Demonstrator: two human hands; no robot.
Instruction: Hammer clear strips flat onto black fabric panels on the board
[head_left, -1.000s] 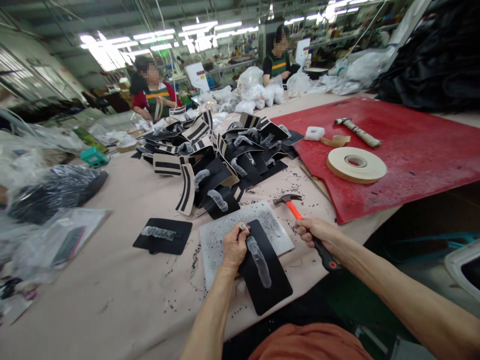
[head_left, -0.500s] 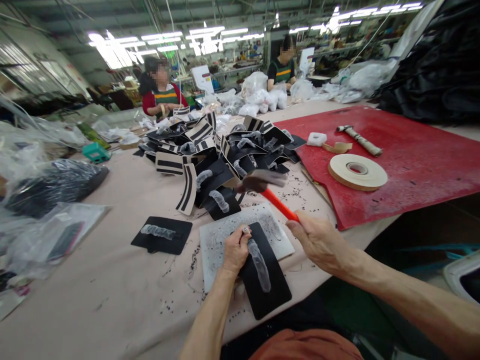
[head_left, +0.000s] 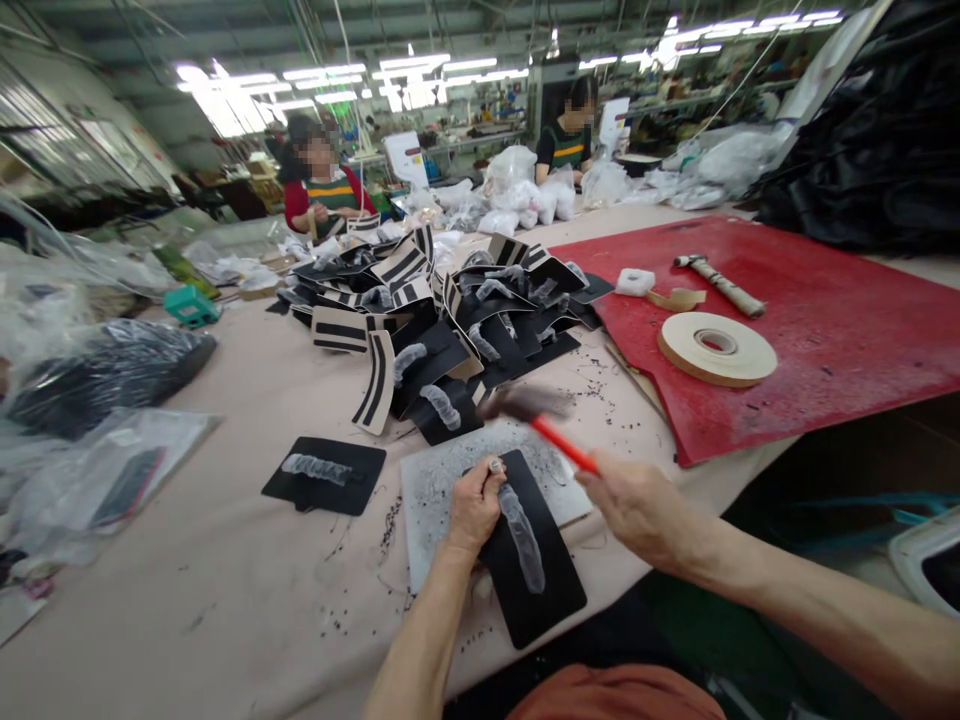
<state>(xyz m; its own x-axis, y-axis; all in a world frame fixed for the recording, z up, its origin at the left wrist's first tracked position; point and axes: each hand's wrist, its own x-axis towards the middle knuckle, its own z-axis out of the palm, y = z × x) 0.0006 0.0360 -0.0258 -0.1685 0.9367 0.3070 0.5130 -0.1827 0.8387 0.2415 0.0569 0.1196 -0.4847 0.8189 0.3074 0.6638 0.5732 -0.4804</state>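
Observation:
My right hand (head_left: 634, 505) is wrapped round the red-orange handle of a hammer (head_left: 564, 443). Its dark head, smeared by motion, hangs just above the stained white board (head_left: 420, 480). My left hand (head_left: 475, 505) is closed round a short metal punch (head_left: 495, 466); only its round top shows, and its lower end is hidden. Under that hand lies a black panel (head_left: 551, 580) with a plastic-wrapped handle (head_left: 523, 540), its upper end on the board and its lower end toward my body. Another black panel (head_left: 364, 478) with a wrapped handle lies to the left.
A heap of panels (head_left: 450, 340) fills the table's middle. On the red mat (head_left: 840, 350) are a tape roll (head_left: 718, 348) and a second hammer (head_left: 724, 287). Plastic-wrapped goods (head_left: 112, 370) lie left. Two people (head_left: 326, 190) sit across the table.
The hammer has come down a little toward the punch, with my right hand slightly lower. My left hand and the panel stay nearly in place.

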